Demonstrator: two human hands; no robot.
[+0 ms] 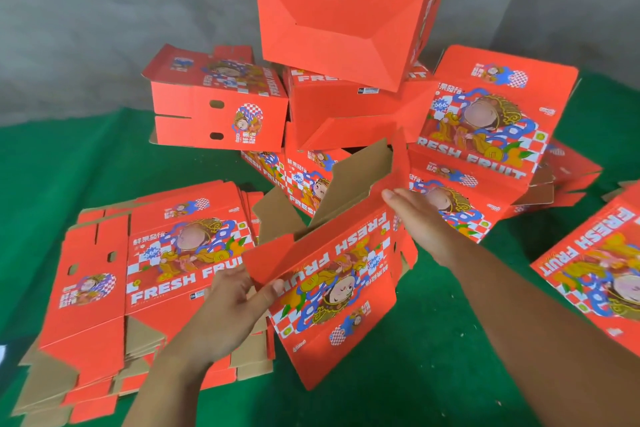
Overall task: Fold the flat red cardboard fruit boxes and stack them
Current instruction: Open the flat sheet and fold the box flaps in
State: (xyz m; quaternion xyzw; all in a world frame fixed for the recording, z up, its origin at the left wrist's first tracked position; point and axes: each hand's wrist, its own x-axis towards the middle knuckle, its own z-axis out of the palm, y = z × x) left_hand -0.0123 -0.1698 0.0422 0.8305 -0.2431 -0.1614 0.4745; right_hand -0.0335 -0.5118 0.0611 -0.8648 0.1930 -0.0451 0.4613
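A half-opened red fruit box [332, 274] stands tilted in front of me, its brown inner flaps [353, 177] sticking up. My left hand [235, 302] pinches the box's left flap between thumb and fingers. My right hand [419, 218] lies with straight fingers against the box's right side. A pile of flat red boxes [145, 274] lies on the left. Behind, folded boxes form a heap: one at the left [218, 114], one in the middle [346, 107], and one on top [339, 21] with its bottom facing me.
A green cloth [433, 374] covers the work surface. More red boxes lie at the right [485, 135] and at the far right edge [595, 263]. A grey wall [104, 10] stands behind the heap.
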